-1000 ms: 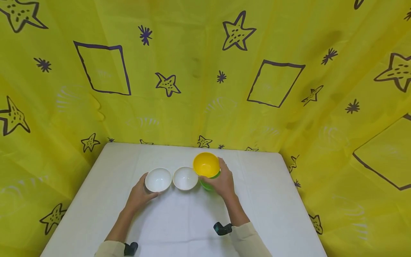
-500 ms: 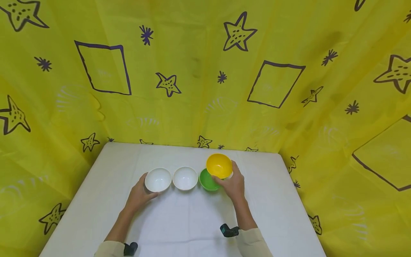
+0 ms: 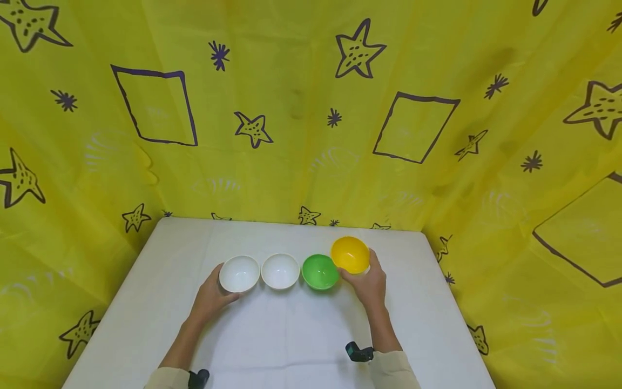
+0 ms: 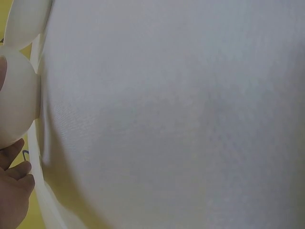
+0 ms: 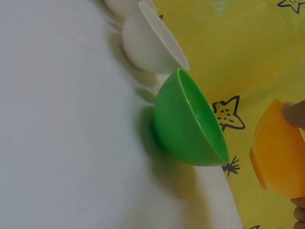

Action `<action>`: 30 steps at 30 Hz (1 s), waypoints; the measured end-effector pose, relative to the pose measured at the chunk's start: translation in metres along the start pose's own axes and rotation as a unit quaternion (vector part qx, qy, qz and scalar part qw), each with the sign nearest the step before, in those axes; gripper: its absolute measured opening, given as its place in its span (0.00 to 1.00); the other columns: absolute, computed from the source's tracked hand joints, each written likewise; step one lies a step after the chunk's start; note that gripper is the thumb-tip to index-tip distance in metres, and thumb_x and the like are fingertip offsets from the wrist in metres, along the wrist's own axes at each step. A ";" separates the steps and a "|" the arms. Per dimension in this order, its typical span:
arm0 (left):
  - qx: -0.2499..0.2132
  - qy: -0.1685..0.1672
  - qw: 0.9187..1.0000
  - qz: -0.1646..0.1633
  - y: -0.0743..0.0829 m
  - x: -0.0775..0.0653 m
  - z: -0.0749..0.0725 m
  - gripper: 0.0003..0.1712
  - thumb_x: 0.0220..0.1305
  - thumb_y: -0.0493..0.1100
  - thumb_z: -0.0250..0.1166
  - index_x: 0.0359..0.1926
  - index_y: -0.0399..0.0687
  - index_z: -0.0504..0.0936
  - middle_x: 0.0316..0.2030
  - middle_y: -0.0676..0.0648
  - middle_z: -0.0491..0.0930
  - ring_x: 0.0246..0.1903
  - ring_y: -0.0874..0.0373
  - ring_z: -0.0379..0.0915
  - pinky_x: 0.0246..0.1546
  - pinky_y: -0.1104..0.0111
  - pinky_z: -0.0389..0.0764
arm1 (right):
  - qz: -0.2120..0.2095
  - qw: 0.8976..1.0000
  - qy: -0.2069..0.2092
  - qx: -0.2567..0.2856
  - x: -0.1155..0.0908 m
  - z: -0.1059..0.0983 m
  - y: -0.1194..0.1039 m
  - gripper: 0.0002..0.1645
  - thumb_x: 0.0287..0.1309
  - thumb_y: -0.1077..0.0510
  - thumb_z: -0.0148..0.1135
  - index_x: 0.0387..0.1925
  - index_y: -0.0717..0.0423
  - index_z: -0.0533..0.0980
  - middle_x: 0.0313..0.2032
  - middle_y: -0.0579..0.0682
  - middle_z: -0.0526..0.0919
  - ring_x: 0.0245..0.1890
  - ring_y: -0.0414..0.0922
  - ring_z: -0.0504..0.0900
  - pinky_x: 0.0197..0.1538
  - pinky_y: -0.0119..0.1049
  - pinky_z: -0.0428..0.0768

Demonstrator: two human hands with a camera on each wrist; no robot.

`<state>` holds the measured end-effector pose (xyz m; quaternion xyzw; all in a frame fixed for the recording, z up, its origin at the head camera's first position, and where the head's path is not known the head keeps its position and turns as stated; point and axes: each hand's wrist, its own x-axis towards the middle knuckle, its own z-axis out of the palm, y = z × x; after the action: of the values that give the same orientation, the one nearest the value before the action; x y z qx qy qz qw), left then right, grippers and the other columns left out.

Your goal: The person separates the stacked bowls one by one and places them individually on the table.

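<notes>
In the head view my right hand grips a yellow bowl by its sides, thumb on the left and fingers on the right. The right wrist view shows this yellow bowl held up off the table, its foot visible. Just left of it a green bowl stands upright on the table. A white bowl stands left of the green one. At the left end of the row, my left hand holds another white bowl, fingers and thumb around its side.
A white cloth covers the table. Behind it and along both sides hangs a yellow curtain printed with stars and frames. Dark wrist cameras are strapped to both forearms.
My right hand has carried the yellow bowl rightward, from above the green bowl to its right side, uncovering the green bowl. My left hand and the white bowls have stayed put.
</notes>
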<state>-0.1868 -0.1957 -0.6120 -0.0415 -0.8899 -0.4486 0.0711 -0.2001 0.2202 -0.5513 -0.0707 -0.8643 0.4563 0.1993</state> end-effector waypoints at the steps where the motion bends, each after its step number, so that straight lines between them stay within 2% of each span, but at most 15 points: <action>1: -0.001 -0.001 1.000 -0.001 0.000 0.000 0.000 0.57 0.45 0.38 0.86 0.72 0.23 0.63 0.67 0.21 0.70 0.67 0.24 0.65 0.68 0.33 0.65 | 0.001 1.000 0.003 -0.002 -0.001 0.000 0.002 0.57 0.39 0.52 0.89 0.70 0.62 0.70 0.59 0.63 0.83 0.58 0.61 0.82 0.62 0.60 0.79; 17: 0.005 -0.008 1.000 -0.013 0.000 0.001 -0.001 0.59 0.47 0.40 0.86 0.73 0.24 0.62 0.69 0.23 0.68 0.69 0.25 0.64 0.69 0.34 0.64 | 0.038 0.999 0.022 -0.021 -0.010 -0.001 0.031 0.52 0.41 0.54 0.88 0.66 0.64 0.72 0.58 0.65 0.83 0.57 0.63 0.82 0.61 0.60 0.78; 30: 0.015 -0.025 0.999 -0.018 0.001 0.003 -0.003 0.63 0.49 0.43 0.86 0.75 0.23 0.58 0.72 0.22 0.62 0.71 0.24 0.59 0.71 0.34 0.61 | 0.069 0.997 -0.012 -0.044 -0.020 0.001 0.053 0.50 0.45 0.53 0.85 0.66 0.64 0.70 0.59 0.65 0.82 0.60 0.63 0.80 0.64 0.61 0.76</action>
<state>-0.1895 -0.1977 -0.6093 -0.0359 -0.8986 -0.4353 0.0415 -0.1854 0.2437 -0.6012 -0.1334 -0.8789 0.4313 0.1536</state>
